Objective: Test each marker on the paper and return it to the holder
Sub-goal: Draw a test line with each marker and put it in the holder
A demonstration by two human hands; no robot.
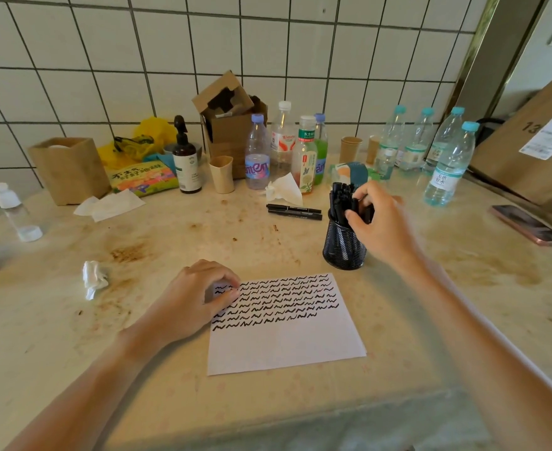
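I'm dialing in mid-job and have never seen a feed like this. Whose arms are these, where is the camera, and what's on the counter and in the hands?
There is no machine: a person works with two bare hands, filmed by one wide-angle camera worn on the head, looking forward and down.

The left hand rests with curled fingers on the upper left corner of the paper, which carries rows of black squiggles with its lower part blank. The right hand reaches into the black mesh holder, fingers curled round the black markers standing in it. Whether it is taking one out or putting one back, the picture does not tell.

Two more markers lie flat behind the paper. Farther back stand water bottles, paper cups, a cardboard box and crumpled tissues.
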